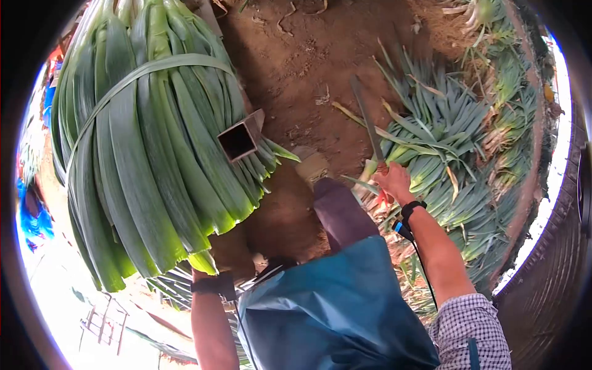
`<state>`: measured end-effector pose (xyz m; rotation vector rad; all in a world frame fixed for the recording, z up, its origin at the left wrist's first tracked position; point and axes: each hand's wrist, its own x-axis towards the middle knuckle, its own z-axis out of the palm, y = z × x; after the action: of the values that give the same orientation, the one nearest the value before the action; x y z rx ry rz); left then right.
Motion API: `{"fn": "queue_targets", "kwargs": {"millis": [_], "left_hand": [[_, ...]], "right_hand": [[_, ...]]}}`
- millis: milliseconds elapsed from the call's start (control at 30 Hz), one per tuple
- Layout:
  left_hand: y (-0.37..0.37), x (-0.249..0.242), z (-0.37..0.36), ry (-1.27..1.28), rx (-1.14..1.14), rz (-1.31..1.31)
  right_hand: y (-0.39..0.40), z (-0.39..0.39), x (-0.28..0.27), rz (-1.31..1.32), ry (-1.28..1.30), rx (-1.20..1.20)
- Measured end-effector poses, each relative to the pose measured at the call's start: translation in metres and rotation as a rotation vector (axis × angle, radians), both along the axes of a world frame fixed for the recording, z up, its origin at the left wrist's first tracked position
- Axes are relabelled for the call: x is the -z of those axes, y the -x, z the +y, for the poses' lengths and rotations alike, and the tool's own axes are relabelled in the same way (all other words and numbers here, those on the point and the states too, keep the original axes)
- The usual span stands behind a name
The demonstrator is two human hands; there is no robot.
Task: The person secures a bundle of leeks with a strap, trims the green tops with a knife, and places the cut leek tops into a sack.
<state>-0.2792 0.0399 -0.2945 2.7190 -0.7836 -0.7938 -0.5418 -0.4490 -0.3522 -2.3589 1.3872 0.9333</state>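
A large bundle of leeks [145,135] fills the upper left, its long green leaves tied round with a flat leaf strip [151,66]. The leaf tips at the lower end look cut, bright green and uneven. My left hand is almost wholly hidden under those tips; only the dark-banded wrist [209,285] and forearm show, so its fingers cannot be made out. On the right, my right hand [393,183] is closed round the handle of a long knife. The narrow, brownish blade [368,120] points up and away, apart from the bundle and over the ground beside loose leeks.
A square metal tube [240,137] with an open end juts out at the bundle's right side. Loose leeks [438,117] lie heaped along the right. Brown soil [296,68] runs between. A blue apron [333,302] covers my lap, and a cable runs along my right forearm.
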Motion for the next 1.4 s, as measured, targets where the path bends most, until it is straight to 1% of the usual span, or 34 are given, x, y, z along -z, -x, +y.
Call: {"fn": "queue_targets", "kwargs": {"millis": [67, 100, 133, 200, 233, 267, 300, 333, 400, 433, 500, 533, 600, 633, 667, 733, 767, 800, 833, 933, 967, 1000, 1067, 1133, 1167, 1267, 1300, 1367, 1400], "left_hand": [[-0.001, -0.007, 0.0, 0.007, -0.06, 0.01], [0.0, -0.012, -0.001, 0.024, -0.102, 0.018], [-0.002, -0.013, -0.001, 0.038, -0.151, 0.025], [-0.005, -0.013, -0.001, 0.074, -0.266, 0.023], [-0.006, -0.007, -0.001, 0.1, -0.323, 0.016], [-0.009, -0.002, -0.001, 0.127, -0.389, 0.013], [-0.01, 0.003, 0.0, 0.155, -0.459, 0.009], [-0.012, 0.01, 0.003, 0.178, -0.538, 0.007], [-0.008, 0.025, 0.006, 0.222, -0.693, 0.019], [-0.006, 0.034, 0.007, 0.241, -0.768, 0.025], [0.0, 0.052, 0.01, 0.413, -0.933, 0.169], [0.004, 0.063, 0.011, 0.518, -1.016, 0.249], [0.012, 0.078, 0.01, 0.516, -1.082, 0.247], [0.015, 0.084, 0.013, 0.505, -1.113, 0.247], [0.01, 0.068, 0.009, 0.455, -1.108, 0.206], [0.01, 0.067, 0.016, 0.492, -1.12, 0.189], [0.009, 0.072, 0.022, 0.501, -1.105, 0.217], [0.01, 0.077, 0.029, 0.504, -1.091, 0.246], [0.008, 0.074, 0.033, 0.534, -1.076, 0.206], [0.003, 0.072, 0.039, 0.489, -1.051, 0.272], [0.005, 0.072, 0.036, 0.636, -1.138, 0.279], [0.005, 0.073, 0.035, 0.654, -1.138, 0.261], [0.008, 0.074, 0.035, 0.675, -1.137, 0.22], [0.009, 0.073, 0.035, 0.679, -1.141, 0.231], [0.008, 0.072, 0.035, 0.68, -1.141, 0.235], [0.005, 0.067, 0.038, 0.685, -1.126, 0.284], [0.005, 0.072, 0.04, 0.696, -1.101, 0.274], [0.006, 0.075, 0.04, 0.7, -1.121, 0.332], [0.004, 0.074, 0.04, 0.703, -1.131, 0.358]], "right_hand": [[0.017, 0.005, 0.033, -0.019, 0.048, -0.075], [0.015, 0.008, 0.036, 0.018, 0.127, -0.036], [0.013, 0.005, 0.041, 0.067, 0.096, 0.02], [0.013, 0.001, 0.041, 0.092, 0.098, 0.055], [0.004, 0.002, 0.025, 0.104, 0.03, 0.082], [0.01, -0.003, 0.028, 0.057, 0.015, 0.077], [0.024, -0.015, 0.037, 0.037, -0.091, 0.096], [0.021, -0.013, 0.026, -0.028, -0.085, 0.118], [0.011, -0.012, -0.013, -0.239, -0.172, 0.171], [0.004, -0.008, -0.026, -0.28, -0.159, 0.139], [-0.009, -0.012, -0.047, -0.373, -0.125, 0.068], [-0.011, -0.021, -0.037, -0.405, -0.179, 0.086], [-0.045, -0.02, -0.059, -0.176, -0.141, -0.033], [-0.047, -0.028, -0.065, -0.165, -0.139, -0.113], [-0.036, -0.043, -0.071, -0.155, -0.137, -0.197], [-0.018, -0.024, -0.141, -0.103, -0.038, -0.432], [0.016, -0.04, -0.16, -0.072, -0.039, -0.506], [0.045, -0.046, -0.176, 0.007, 0.105, -0.501], [0.051, -0.041, -0.21, 0.048, 0.039, -0.526], [0.02, 0.002, -0.257, -0.05, -0.192, -0.53], [-0.005, 0.023, -0.266, -0.01, -0.253, -0.57], [-0.04, 0.046, -0.268, 0.03, -0.318, -0.602], [-0.091, 0.081, -0.245, 0.011, -0.356, -0.621], [-0.144, 0.128, -0.227, -0.026, -0.383, -0.531], [-0.173, 0.155, -0.228, 0.0, -0.441, -0.452], [-0.202, 0.174, -0.205, 0.066, -0.486, -0.457], [-0.204, 0.173, -0.196, 0.036, -0.509, -0.509], [-0.207, 0.168, -0.179, -0.024, -0.547, -0.612], [-0.211, 0.17, -0.176, 0.021, -0.547, -0.556]]}}
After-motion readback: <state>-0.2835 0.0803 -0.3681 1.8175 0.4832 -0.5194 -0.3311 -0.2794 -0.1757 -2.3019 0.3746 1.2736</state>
